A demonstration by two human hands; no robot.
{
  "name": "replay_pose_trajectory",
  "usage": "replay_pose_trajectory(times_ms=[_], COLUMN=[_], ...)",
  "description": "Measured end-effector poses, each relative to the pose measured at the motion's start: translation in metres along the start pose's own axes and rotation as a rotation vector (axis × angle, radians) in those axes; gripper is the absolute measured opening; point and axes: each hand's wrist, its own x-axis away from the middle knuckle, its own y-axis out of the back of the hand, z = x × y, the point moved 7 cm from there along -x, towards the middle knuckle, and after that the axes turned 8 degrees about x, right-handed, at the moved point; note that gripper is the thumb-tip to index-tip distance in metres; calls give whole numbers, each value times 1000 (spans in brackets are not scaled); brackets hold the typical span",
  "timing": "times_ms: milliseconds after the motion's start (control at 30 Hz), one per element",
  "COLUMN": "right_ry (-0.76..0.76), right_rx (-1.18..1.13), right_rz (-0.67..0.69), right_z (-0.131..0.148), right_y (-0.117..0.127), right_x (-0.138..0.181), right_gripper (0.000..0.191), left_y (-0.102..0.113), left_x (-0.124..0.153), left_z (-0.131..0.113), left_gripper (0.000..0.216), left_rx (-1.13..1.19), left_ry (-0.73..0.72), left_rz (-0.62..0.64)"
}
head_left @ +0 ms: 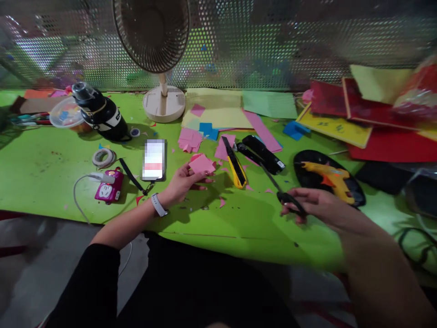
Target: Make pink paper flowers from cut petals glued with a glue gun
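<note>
Between the thumb and fingers of my left hand (180, 183) is a small pink piece of paper (202, 164), held just above the green table. My right hand (316, 205) grips black-handled scissors (290, 200), whose blades point up and to the left, away from the paper. A yellow utility knife (235, 164) lies between my two hands. Beyond it rests a black stapler (262, 154). Cut pink squares (190, 139) are piled past my left hand, next to blue pieces of paper (209, 131). Tiny pink scraps (222, 202) are scattered around.
A fan (164, 104) stands at the back, left of some yellow sheets (215, 102). To the left are a black bottle (102, 116), a phone (153, 159), a tape roll (104, 157) and a purple power adapter (109, 187). A yellow glue gun (327, 173) lies at right.
</note>
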Motion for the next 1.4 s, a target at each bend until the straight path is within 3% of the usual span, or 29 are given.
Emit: replay_pose_trajectory(times_ms=[100, 267, 400, 667, 1400], right_ry=[103, 228, 305, 281, 309], right_rx=[-69, -105, -54, 45, 45], right_rz=[76, 170, 206, 176, 91], right_z=[28, 67, 81, 102, 102], right_y=[-36, -101, -127, -138, -134], right_x=[-4, -30, -40, -25, -25], right_gripper=[56, 52, 47, 53, 52], left_y=[1, 7, 10, 9, 5], left_x=[-1, 1, 3, 6, 4], left_z=[-2, -12, -18, -14, -8], left_gripper=[45, 46, 45, 47, 46], left_rx=[19, 25, 30, 20, 8], left_ry=[-36, -130, -175, -154, -97], left_rz=[-3, -64, -101, -111, -69])
